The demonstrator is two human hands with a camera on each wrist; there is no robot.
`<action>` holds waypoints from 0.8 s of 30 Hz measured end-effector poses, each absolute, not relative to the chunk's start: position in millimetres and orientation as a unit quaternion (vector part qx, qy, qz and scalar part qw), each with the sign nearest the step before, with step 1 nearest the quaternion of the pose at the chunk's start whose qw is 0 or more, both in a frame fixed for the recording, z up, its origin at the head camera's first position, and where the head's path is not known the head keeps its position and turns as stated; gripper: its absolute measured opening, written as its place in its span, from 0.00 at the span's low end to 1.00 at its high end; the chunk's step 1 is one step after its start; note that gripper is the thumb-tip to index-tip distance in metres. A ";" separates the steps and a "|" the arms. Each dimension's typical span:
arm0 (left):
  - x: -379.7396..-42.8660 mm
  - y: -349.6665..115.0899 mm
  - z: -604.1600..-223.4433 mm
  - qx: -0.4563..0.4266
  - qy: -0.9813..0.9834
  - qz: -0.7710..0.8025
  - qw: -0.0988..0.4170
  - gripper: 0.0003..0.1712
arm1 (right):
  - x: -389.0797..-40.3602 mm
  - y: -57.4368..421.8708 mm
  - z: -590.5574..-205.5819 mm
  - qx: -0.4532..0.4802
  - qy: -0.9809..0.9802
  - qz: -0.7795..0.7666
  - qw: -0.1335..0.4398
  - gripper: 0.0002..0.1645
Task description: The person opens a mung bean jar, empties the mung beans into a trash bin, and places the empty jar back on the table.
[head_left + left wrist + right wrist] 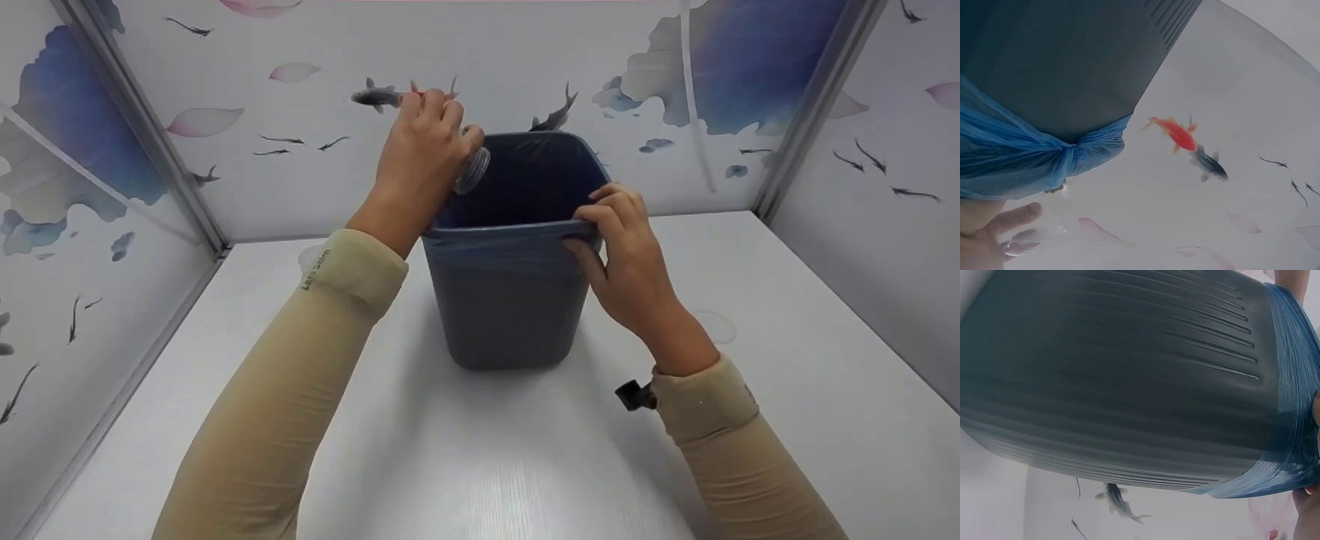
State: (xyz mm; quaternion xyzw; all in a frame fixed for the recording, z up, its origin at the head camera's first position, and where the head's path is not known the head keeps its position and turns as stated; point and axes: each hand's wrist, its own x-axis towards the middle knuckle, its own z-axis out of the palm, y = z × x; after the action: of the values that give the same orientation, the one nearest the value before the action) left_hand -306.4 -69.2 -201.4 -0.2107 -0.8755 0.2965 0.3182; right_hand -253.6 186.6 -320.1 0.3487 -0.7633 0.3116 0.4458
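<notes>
A grey trash bin [514, 315] stands upright on the white table, lined with a blue plastic bag [502, 251] folded over its rim. My left hand [431, 146] is above the bin's left rim and grips a clear ridged plastic bottle [472, 171], mostly hidden behind the fingers. In the left wrist view the see-through bottle [1044, 230] shows beside the fingers, just beyond the bag's knotted edge [1072, 152]. My right hand [622, 247] holds the bin's right front corner, fingers over the rim and thumb against the bag outside.
Printed panels [285, 172] with fish and petals enclose the table [480, 465] at the back and sides. Behind my left sleeve lies a pale translucent round thing [309, 259]. A faint clear ring [716, 326] is on the table at right. A black mount [636, 395] sticks out from my right cuff.
</notes>
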 end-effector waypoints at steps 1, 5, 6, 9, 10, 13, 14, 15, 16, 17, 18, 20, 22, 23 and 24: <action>-306.4 -69.1 -201.2 -0.212 -0.875 0.297 0.319 0.11 | -253.8 186.7 -320.3 0.349 -0.763 0.312 0.446 0.13; -306.6 -68.6 -201.2 -0.214 -0.871 0.305 0.321 0.09 | -253.4 186.6 -320.6 0.346 -0.766 0.310 0.444 0.13; -306.6 -68.1 -201.2 -0.214 -0.870 0.309 0.320 0.09 | -253.0 186.6 -320.6 0.344 -0.769 0.308 0.442 0.13; -306.7 -66.6 -201.2 -0.218 -0.866 0.329 0.307 0.08 | -252.4 186.6 -320.7 0.339 -0.777 0.302 0.436 0.14; -306.7 -65.9 -201.0 -0.222 -0.865 0.334 0.302 0.08 | -252.4 186.8 -320.8 0.338 -0.779 0.300 0.435 0.14; -307.9 -64.6 -200.5 -0.241 -0.856 0.341 0.303 0.09 | -253.0 186.9 -321.4 0.337 -0.781 0.300 0.433 0.13; -308.3 -64.2 -200.2 -0.249 -0.852 0.341 0.311 0.09 | -252.9 186.9 -321.5 0.337 -0.781 0.300 0.433 0.13; -308.7 -63.9 -200.1 -0.257 -0.846 0.337 0.323 0.10 | -253.0 186.9 -321.6 0.337 -0.780 0.301 0.433 0.13; -309.1 -63.7 -200.2 -0.264 -0.840 0.335 0.335 0.11 | -253.2 186.8 -321.6 0.336 -0.780 0.302 0.434 0.13; -309.2 -63.8 -200.2 -0.268 -0.834 0.334 0.347 0.11 | -253.2 186.6 -321.6 0.336 -0.780 0.302 0.433 0.13; -309.0 -63.8 -200.1 -0.271 -0.831 0.336 0.351 0.12 | -253.2 186.3 -321.6 0.336 -0.779 0.303 0.433 0.13; -308.2 -64.8 -200.2 -0.272 -0.832 0.334 0.350 0.12 | -252.9 186.0 -321.1 0.337 -0.780 0.303 0.433 0.13; -307.6 -65.5 -200.2 -0.268 -0.837 0.339 0.336 0.12 | -253.2 185.7 -321.2 0.337 -0.778 0.306 0.434 0.13; -307.4 -65.7 -200.1 -0.266 -0.840 0.340 0.329 0.12 | -253.1 185.5 -321.2 0.337 -0.777 0.307 0.434 0.13; -307.3 -65.9 -200.1 -0.264 -0.843 0.340 0.322 0.11 | -253.1 185.3 -321.3 0.337 -0.777 0.308 0.434 0.12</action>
State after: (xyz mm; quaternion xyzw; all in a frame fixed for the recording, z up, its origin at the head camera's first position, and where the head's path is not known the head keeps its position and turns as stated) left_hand -307.3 -65.9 -200.1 -0.2638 -0.8431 0.3404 0.3221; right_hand -253.1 185.3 -321.3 0.3372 -0.7765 0.3083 0.4339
